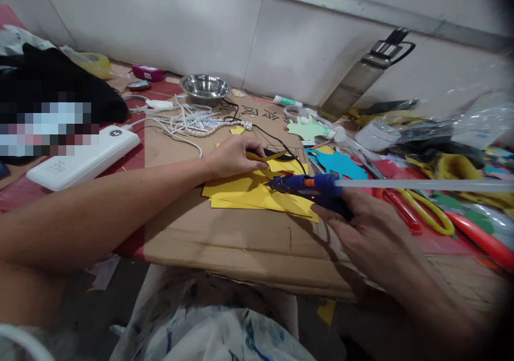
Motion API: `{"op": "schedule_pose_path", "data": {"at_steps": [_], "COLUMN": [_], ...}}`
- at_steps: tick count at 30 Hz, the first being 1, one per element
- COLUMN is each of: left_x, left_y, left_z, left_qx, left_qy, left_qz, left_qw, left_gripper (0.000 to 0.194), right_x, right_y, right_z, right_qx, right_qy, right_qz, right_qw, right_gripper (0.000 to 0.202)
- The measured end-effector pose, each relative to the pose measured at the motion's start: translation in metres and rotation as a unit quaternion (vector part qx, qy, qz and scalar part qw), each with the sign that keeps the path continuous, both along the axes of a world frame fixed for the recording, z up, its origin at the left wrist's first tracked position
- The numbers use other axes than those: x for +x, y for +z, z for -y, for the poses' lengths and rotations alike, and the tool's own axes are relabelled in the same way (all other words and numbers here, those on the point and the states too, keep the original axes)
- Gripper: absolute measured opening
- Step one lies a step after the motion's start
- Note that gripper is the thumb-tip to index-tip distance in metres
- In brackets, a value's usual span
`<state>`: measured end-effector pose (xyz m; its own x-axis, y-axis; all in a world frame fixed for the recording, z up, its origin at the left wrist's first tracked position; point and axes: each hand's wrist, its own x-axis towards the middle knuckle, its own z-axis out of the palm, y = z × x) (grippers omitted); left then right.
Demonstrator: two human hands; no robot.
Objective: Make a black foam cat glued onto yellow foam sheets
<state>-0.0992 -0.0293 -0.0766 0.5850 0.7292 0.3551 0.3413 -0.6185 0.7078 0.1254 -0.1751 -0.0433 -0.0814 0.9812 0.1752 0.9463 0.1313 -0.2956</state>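
My right hand (361,216) is wrapped round a blue hot glue gun (325,187), with a long pale glue stick (421,185) running out of its back to the right. The gun's nozzle points left, low over yellow paper sheets (241,192) on the cardboard. My left hand (235,157) pinches a narrow yellow paper strip (273,160) just left of and above the nozzle. Whether the nozzle touches the paper I cannot tell. A black cord (277,142) runs behind the sheets.
A steel bowl (204,87) stands at the back near the wall. On the left lies a white power bank (86,157). Scissors with yellow and red handles (428,213), blue paper cut-outs (337,164) and a tilted bottle (361,74) are on the right.
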Motion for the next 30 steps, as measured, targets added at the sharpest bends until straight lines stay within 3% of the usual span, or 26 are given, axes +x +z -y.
{"op": "schedule_pose_path", "data": {"at_steps": [19, 24, 30], "left_x": [-0.003, -0.002, -0.002], "left_y": [0.0, 0.001, 0.002], "left_z": [0.0, 0.001, 0.002], "left_qx": [-0.001, 0.001, 0.003], "left_qy": [0.004, 0.016, 0.023], "left_qz": [-0.01, -0.022, -0.026], "left_qw": [1.0, 1.0, 0.999], "left_gripper": [0.014, 0.014, 0.014], "right_x": [0.014, 0.024, 0.029], "right_y": [-0.007, -0.015, -0.018], "right_z": [-0.006, -0.011, -0.017], "right_qx": [0.022, -0.002, -0.042], "right_qy": [0.011, -0.008, -0.017], "right_qz": [-0.021, -0.09, -0.181], "right_qw": [0.999, 0.996, 0.982], "right_gripper": [0.027, 0.037, 0.034]}}
